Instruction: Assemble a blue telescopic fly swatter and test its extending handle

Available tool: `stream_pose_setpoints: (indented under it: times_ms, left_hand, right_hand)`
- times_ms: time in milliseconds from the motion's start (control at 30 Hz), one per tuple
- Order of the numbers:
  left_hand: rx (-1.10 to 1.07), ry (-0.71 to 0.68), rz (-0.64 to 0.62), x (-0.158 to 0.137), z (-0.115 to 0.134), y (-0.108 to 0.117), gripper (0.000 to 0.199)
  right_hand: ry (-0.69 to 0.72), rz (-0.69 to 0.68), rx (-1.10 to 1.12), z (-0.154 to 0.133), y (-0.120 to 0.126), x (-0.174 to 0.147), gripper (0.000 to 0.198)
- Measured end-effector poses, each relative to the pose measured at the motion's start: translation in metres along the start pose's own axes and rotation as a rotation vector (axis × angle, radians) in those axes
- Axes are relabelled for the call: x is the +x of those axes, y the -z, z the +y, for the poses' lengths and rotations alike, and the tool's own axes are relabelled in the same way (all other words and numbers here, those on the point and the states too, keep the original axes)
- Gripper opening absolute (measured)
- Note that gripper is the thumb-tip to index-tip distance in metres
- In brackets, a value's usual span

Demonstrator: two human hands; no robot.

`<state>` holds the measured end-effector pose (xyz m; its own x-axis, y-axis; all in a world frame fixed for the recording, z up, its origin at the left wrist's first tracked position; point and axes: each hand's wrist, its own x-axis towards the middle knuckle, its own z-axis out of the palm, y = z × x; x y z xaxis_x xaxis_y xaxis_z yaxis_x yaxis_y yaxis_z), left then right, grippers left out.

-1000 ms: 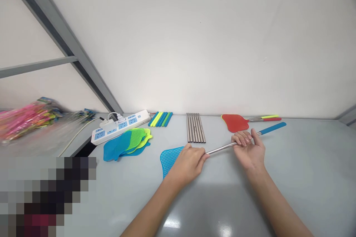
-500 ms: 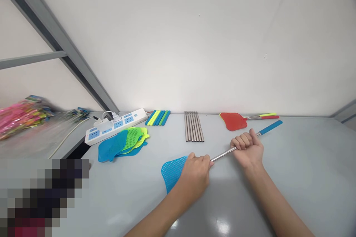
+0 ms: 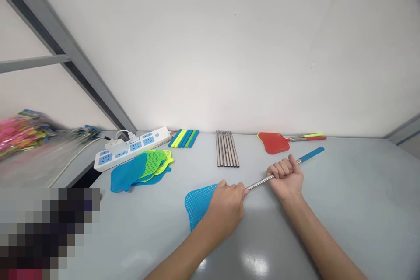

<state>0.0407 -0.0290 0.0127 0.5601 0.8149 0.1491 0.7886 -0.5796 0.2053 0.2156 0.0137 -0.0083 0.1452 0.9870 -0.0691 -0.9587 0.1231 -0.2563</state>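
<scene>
A blue fly swatter with a metal telescopic rod slants between my two hands, its perforated head (image 3: 197, 203) at lower left and its blue grip (image 3: 311, 154) at upper right. My left hand (image 3: 228, 203) is closed around the rod's lower end, beside the head, hiding part of it. Further up, just below the blue grip, my right hand (image 3: 285, 177) is wrapped round the metal rod (image 3: 259, 182), palm side showing. A short bare stretch of rod shows between the fists.
Along the wall lie several metal rods (image 3: 227, 148), coloured grips (image 3: 183, 138) and a red swatter (image 3: 274, 142) on a yellow one. At left are loose blue, green and yellow swatter heads (image 3: 154, 164), a white power strip (image 3: 134, 148) and bagged items (image 3: 22, 135). A pixelated area covers the lower left.
My right hand and the blue grip have come slightly left, a little closer to my left hand. Both hands keep hold of the swatter. The whole view has shifted slightly.
</scene>
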Motion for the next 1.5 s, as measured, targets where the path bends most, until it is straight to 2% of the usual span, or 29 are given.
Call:
stream_pose_setpoints:
  times_ms: [167, 633, 1167, 1500]
  left_hand:
    - [0.014, 0.007, -0.062, 0.001, -0.002, 0.002, 0.033]
    - [-0.058, 0.065, -0.122, 0.003, -0.007, 0.009, 0.035]
    - [-0.059, 0.095, -0.122, 0.003, -0.012, 0.008, 0.035]
    - [-0.016, 0.055, -0.097, 0.003, -0.015, 0.004, 0.034]
  right_hand:
    - [-0.014, 0.017, 0.066, 0.004, 0.004, 0.000, 0.043]
    - [-0.007, 0.004, -0.004, 0.016, 0.004, -0.005, 0.043]
    - [-0.038, 0.015, -0.087, 0.037, 0.002, -0.016, 0.045]
    - [-0.068, 0.062, -0.058, 0.047, 0.001, -0.021, 0.045]
